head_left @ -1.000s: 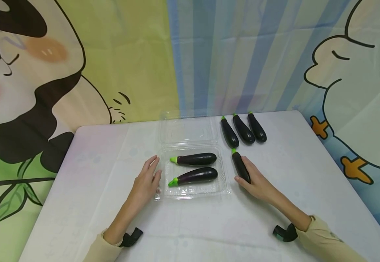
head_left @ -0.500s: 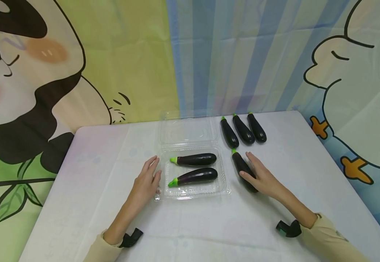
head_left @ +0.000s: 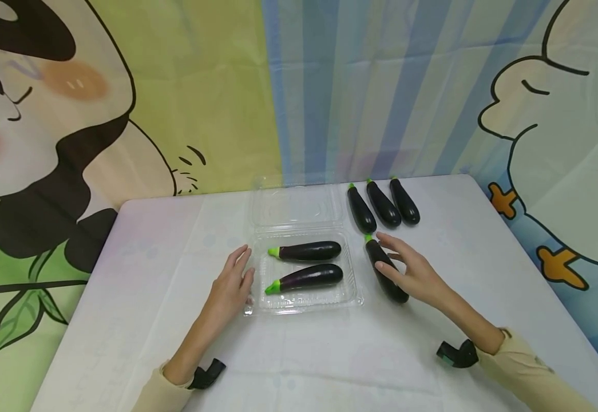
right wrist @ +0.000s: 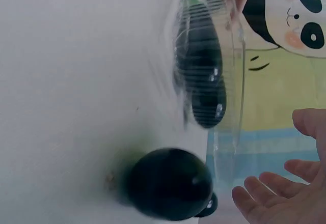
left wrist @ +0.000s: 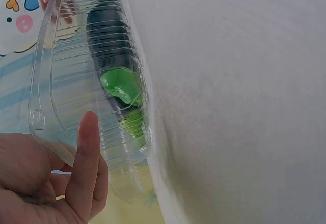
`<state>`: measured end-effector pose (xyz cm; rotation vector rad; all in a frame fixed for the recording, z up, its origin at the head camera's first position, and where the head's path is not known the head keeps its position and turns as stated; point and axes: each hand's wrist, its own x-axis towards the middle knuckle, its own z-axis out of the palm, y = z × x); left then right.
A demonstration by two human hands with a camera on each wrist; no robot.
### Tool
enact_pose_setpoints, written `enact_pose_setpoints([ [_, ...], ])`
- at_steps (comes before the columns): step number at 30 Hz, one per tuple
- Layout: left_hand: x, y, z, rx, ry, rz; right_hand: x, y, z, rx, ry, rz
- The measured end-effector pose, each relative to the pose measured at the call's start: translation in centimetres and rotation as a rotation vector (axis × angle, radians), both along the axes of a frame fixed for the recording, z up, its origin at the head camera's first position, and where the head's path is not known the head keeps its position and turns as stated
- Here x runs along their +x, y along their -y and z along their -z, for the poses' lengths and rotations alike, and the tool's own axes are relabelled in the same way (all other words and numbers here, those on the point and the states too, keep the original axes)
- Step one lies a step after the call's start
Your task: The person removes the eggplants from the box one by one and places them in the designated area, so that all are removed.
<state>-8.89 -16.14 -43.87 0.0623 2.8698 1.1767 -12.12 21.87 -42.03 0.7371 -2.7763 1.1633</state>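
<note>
A clear plastic clamshell box (head_left: 354, 274) lies with its lid folded back, holding two eggplants, a rear one (head_left: 311, 250) and a front one (head_left: 309, 277), stems to the left. At its left side is my left hand (head_left: 232, 286), fingers loosely extended; in the left wrist view a fingertip (left wrist: 89, 124) is at the ribbed wall, contact unclear. Right of the box lies a single eggplant (head_left: 392, 289), stem pointing away. Over it hovers my right hand (head_left: 416, 273), thumb and fingers spread; the right wrist view shows that hand (right wrist: 290, 183) apart from the near eggplant (right wrist: 170, 183).
Three more eggplants (head_left: 383, 205) lie in a row at the back right of the white-covered table (head_left: 299, 366). The raised lid (head_left: 296, 206) lies toward the back edge, before a cartoon-printed curtain (head_left: 350, 86). Each wrist carries a black camera mount (head_left: 456, 353).
My right hand has released the single eggplant and lifted slightly up and to the right, its fingers now spread over it. The left hand stays in place by the box.
</note>
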Motion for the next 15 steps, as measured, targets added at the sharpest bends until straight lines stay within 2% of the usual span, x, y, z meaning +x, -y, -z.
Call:
enact_pose_setpoints([
  [7,0.0,-0.1,-0.2,-0.002,0.001,-0.001,0.2,1.5,-1.4,-0.004,0.014,-0.103],
  [15,0.1,-0.1,-0.1,-0.005,0.0,-0.003,0.0,2.7,-1.9,-0.016,0.025,-0.195],
])
